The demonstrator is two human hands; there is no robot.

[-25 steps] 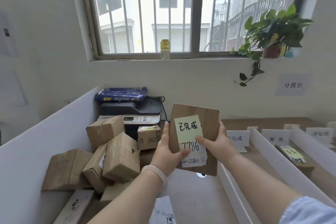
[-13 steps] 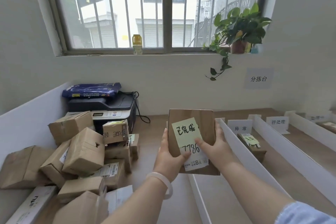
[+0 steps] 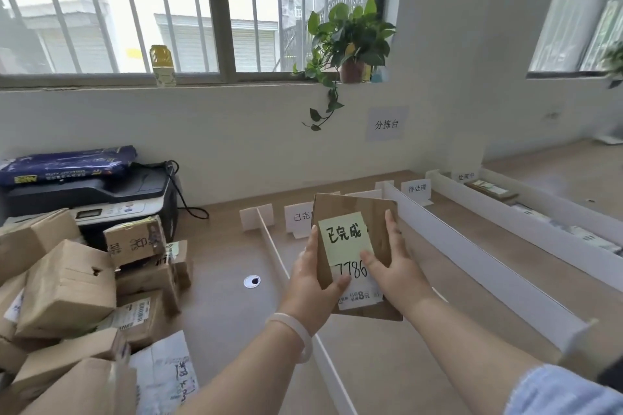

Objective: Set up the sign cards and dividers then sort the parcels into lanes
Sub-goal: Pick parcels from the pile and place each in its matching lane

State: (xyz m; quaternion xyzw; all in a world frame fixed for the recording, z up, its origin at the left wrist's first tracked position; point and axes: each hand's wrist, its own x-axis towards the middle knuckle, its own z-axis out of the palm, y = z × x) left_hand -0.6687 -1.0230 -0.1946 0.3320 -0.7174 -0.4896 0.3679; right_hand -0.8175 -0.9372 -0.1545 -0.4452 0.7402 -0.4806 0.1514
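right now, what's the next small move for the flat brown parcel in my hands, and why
Probably lower the flat brown cardboard parcel, gripped by the left hand and right hand, onto the wooden table lane beneath. Its pale green sticky note reads 已完成, and the white sign card heading that lane shows the same first characters.

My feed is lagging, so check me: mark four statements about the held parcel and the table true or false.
1. The left hand and the right hand both hold the parcel. True.
2. Its sticky note is pink. False: it is pale green.
3. The parcel pile lies right of the dividers. False: it lies left of them, by the printer.
4. A blue pack lies on the printer. True.
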